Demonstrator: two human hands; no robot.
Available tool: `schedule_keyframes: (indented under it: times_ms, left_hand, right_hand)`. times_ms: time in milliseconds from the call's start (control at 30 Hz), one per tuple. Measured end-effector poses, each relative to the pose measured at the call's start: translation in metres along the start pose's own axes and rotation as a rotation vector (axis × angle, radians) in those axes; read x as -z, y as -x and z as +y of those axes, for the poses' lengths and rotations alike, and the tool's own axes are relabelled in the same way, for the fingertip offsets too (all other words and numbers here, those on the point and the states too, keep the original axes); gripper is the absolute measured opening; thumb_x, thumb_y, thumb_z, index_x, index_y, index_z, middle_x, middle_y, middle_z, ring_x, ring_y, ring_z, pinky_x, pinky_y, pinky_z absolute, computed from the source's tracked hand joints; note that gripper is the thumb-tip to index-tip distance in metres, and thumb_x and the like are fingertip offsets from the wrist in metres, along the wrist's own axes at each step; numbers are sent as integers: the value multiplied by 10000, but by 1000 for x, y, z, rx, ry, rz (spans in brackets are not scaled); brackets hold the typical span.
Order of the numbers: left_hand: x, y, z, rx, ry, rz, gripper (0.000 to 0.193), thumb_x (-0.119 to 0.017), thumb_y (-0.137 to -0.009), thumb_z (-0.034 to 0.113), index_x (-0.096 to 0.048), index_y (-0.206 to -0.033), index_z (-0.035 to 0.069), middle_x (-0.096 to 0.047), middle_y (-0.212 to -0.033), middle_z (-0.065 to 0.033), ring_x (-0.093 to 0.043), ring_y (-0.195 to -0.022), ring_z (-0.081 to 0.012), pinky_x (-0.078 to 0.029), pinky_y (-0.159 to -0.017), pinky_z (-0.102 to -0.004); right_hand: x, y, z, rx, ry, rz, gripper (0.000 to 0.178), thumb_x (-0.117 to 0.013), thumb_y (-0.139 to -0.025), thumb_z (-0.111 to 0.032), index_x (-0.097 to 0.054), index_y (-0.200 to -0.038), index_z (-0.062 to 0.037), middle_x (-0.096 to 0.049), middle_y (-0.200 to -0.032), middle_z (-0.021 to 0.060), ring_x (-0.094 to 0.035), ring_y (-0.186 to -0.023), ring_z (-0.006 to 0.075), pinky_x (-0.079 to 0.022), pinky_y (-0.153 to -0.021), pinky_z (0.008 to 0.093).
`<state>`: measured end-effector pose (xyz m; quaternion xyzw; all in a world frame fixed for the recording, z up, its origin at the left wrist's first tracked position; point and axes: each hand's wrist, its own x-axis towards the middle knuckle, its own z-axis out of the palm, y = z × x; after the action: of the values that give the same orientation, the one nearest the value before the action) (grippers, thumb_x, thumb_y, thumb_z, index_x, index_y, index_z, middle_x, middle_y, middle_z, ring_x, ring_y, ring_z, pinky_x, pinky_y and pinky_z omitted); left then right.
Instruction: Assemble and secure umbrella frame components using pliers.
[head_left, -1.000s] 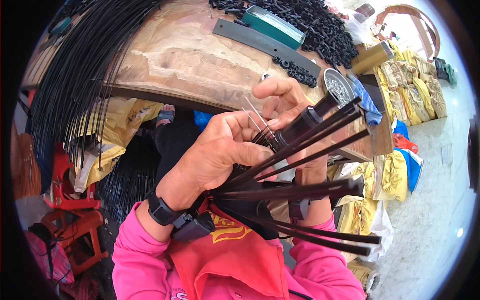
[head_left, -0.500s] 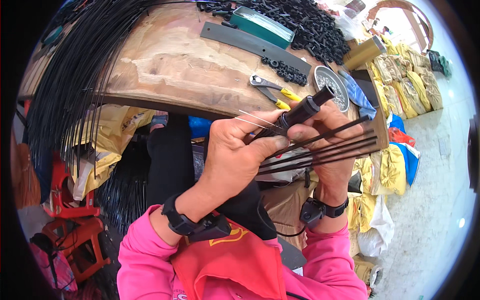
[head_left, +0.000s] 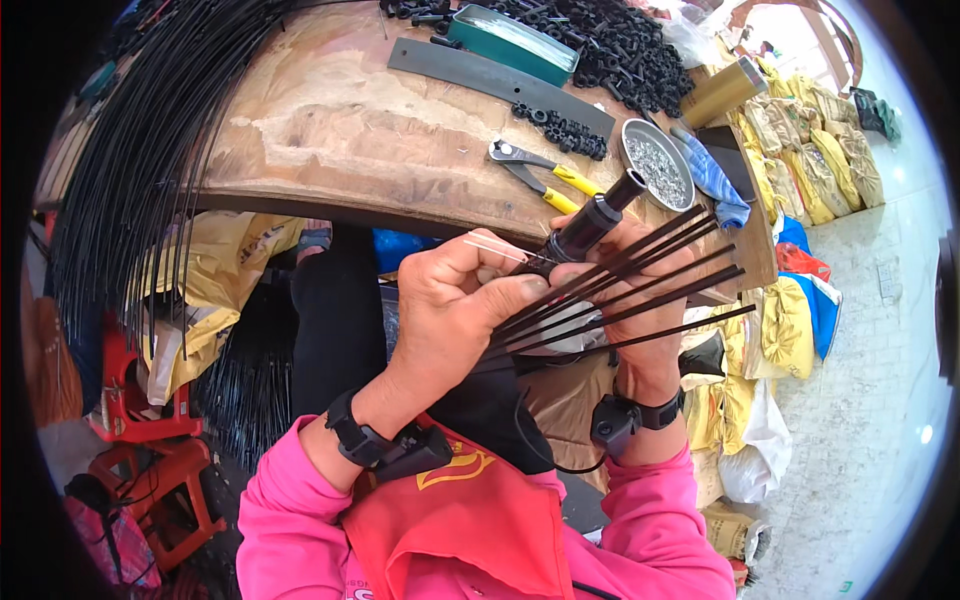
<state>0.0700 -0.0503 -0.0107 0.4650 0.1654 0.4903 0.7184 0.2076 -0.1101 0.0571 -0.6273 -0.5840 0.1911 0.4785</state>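
On my red apron [head_left: 455, 535] there is a yellow print [head_left: 458, 468], partly covered, so I cannot read it as a whole. My pink top [head_left: 290, 535] carries white letters [head_left: 360, 590], of which only a part shows. On the yellow sack [head_left: 215, 290] at my left stands dark lettering [head_left: 266, 234], bent by folds and not clearly readable.

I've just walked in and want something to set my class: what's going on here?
A person works bare-handed with a black tubular piece, its upper end tilted to the right. The right hand holds it; the left hand grips dark rods that fan out rightward. Two thin pale wires stick out by the left fingers. Yellow-handled cutters lie on the table.
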Motion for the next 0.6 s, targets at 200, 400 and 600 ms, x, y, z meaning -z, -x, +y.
schedule_keyframes:
  times_ms: [200,400,600]
  left_hand:
    - [14,-8,-1,125,161,-95,124,-691,-750,-24,-582,-801,5,-625,-757,-9,-546,-676,-33,-441,-617,-182]
    - [16,-16,-1,161,250,-178,190,-672,-748,-19,-525,-869,-6,-621,-753,-118,-642,-637,-195,-532,-560,-317]
    - [19,-8,0,135,9,-69,135,-701,-721,-34,-580,-748,20,-555,-701,41,-458,-626,-9,-372,-566,-167]
  right_hand:
    - [-1,2,8,-17,-78,-96,213,-648,-721,62,-609,-930,88,-629,-932,181,-655,-753,243,-570,-627,325]
    - [-4,-7,8,-11,-296,-214,209,-596,-800,-7,-587,-974,108,-629,-922,184,-654,-780,252,-571,-606,343]
    - [-17,-9,24,-314,-1112,-118,364,-711,-709,36,-562,-1040,71,-622,-885,96,-635,-772,157,-544,-658,262]
